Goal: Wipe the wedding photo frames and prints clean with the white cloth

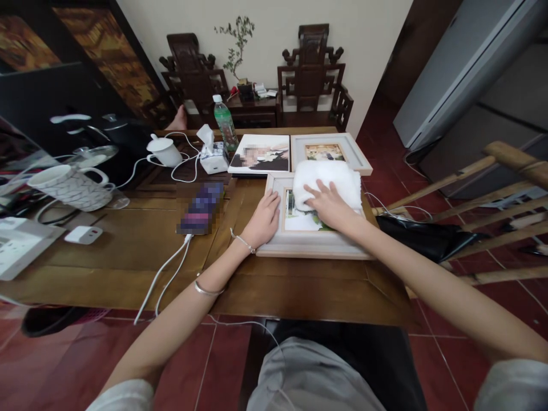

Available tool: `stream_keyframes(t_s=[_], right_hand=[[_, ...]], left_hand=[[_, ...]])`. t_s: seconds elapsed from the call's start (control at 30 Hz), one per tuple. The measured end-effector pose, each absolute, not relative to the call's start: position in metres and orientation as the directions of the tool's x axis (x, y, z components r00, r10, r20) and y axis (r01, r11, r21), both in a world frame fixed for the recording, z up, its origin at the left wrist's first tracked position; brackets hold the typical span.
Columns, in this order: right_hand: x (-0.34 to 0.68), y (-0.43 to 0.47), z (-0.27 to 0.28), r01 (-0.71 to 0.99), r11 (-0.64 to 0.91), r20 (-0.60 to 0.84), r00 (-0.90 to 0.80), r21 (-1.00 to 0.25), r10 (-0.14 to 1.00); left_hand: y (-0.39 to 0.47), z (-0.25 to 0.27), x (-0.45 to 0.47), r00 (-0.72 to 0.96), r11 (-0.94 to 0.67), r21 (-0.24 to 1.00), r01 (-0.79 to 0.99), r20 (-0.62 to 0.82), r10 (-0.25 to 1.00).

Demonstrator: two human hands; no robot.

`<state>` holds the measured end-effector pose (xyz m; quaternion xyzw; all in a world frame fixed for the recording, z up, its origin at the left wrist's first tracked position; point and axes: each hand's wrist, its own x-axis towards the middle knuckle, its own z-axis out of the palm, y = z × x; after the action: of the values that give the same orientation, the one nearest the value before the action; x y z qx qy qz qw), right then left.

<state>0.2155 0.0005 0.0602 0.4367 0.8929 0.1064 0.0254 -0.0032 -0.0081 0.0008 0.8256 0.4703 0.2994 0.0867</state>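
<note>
A picture frame [317, 242] with a pale, wide border lies flat near the table's front edge. My left hand [263, 220] is closed over its left border, with the palm at the outer side. On the frame's upper right part is a white fluffy cloth [338, 180], which hides much of the picture. My right hand [327, 202] presses on this cloth from above, fingers spread apart. Behind lie a second pale picture frame [357, 154], partly covered by the cloth, and a white-edged photo panel [261, 142] beside it.
On the wooden table [240, 285] are a phone [200, 208] with a white cable, a tissue box [214, 158], a green-labelled bottle [225, 120], a lidded cup [165, 151], a patterned mug [71, 185] and a power strip [21, 242]. A wooden chair [505, 182] stands right.
</note>
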Motion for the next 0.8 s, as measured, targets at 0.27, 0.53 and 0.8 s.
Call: stream_keyframes(t_s=[0.27, 0.53, 0.8], right_hand=[[0.220, -0.098, 0.113, 0.677, 0.731, -0.194, -0.730, -0.078, 0.655], [0.209, -0.097, 0.085, 0.676, 0.733, -0.058, -0.737, -0.081, 0.673], [0.215, 0.022, 0.074, 0.799, 0.580, 0.147, -0.600, 0.157, 0.787]], left_hand=[[-0.008, -0.001, -0.001, 0.379, -0.558, 0.409, 0.722, 0.440, 0.814], [-0.007, -0.001, -0.001, 0.378, -0.550, 0.406, 0.730, 0.430, 0.820], [-0.007, -0.002, -0.003, 0.387, -0.556, 0.389, 0.735, 0.433, 0.814]])
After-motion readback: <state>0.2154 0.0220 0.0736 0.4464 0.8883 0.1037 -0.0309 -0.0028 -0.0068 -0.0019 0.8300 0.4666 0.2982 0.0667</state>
